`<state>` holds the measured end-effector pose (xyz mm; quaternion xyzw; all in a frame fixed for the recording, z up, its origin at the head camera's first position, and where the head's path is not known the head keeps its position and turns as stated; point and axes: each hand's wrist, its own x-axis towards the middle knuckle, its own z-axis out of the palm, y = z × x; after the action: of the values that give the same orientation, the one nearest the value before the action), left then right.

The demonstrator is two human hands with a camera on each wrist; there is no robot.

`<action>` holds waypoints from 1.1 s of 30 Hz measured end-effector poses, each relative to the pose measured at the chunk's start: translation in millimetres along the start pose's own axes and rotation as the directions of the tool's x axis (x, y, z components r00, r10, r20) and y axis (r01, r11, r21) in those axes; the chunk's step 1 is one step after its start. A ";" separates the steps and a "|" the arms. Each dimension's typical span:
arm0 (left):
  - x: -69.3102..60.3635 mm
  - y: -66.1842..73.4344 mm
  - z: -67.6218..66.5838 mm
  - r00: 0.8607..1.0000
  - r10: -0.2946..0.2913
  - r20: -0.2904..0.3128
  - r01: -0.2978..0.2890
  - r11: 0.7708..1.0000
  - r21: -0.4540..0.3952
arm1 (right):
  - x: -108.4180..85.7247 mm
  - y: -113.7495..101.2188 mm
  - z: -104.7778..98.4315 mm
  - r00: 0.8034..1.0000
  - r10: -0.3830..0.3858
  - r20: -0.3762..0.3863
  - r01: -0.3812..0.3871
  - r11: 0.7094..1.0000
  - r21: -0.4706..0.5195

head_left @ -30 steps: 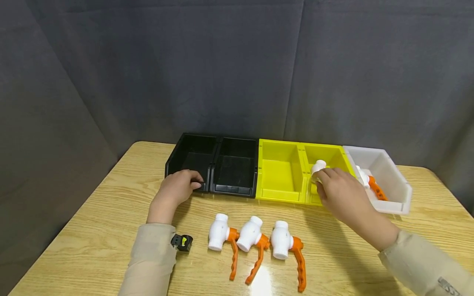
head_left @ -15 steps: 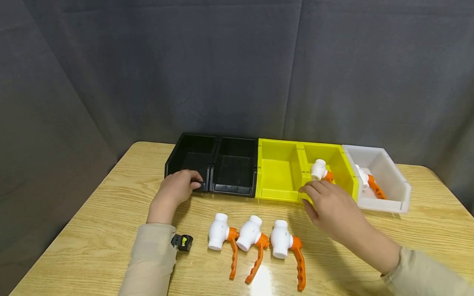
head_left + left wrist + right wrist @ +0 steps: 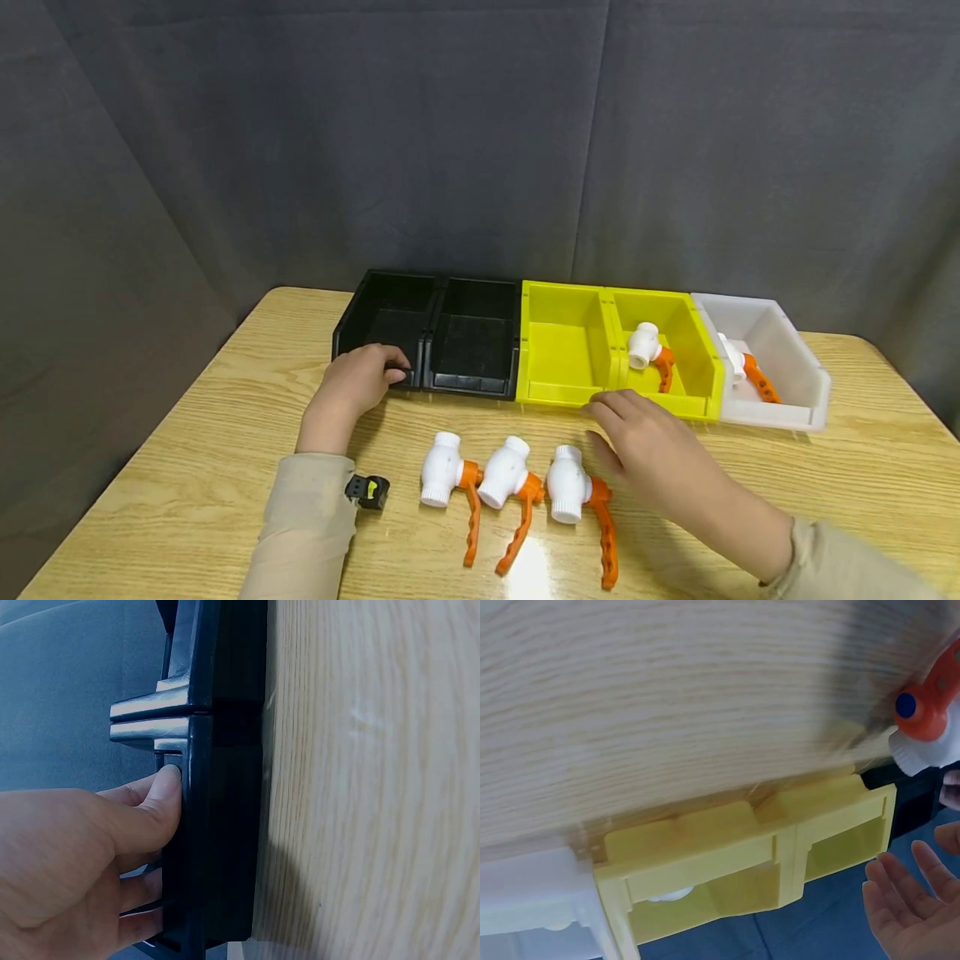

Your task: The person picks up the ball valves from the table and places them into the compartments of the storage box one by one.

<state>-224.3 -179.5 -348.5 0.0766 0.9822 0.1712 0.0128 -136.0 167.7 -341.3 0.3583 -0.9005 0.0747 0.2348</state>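
Observation:
My left hand grips the front lip of the leftmost black bin; in the left wrist view its thumb lies on the rim with the other fingers behind it. My right hand holds nothing and hovers before the yellow bins, fingers loosely bent, close to the rightmost of three white ball valves with orange handles. The other two valves, the middle one and the left one, lie beside it. Another ball valve rests inside the right yellow bin.
Two black bins, two yellow bins and a white bin stand in a row at the back of the wooden table. A ball valve lies in the white bin. A dark curtain hangs behind.
My right hand has let go of a ball valve in the right yellow bin and drawn back toward the valves on the table. The left hand has stayed put.

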 end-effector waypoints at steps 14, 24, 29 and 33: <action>-0.3 0.6 1.1 1.000 -0.004 0.001 0.004 1.000 -0.009 | -6.4 -20.4 5.7 0.996 -0.019 0.082 0.016 0.999 0.027; 0.2 -1.0 1.4 1.000 0.010 -0.010 -0.010 1.000 -0.008 | -9.4 -36.9 7.1 0.983 0.017 0.184 -0.030 0.997 0.071; -0.5 -0.9 0.6 1.000 0.010 -0.007 -0.010 1.000 -0.007 | -9.9 -40.6 8.2 0.969 0.023 0.247 -0.040 0.997 0.063; -1.3 0.0 0.7 1.000 0.010 -0.006 -0.010 1.000 -0.010 | -11.4 -40.7 9.7 0.955 0.056 0.291 -0.076 0.995 0.058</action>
<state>-222.9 -179.5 -349.1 0.0810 0.9809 0.1766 0.0094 -104.6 141.9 -356.6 0.3429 -0.9335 0.0601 0.0857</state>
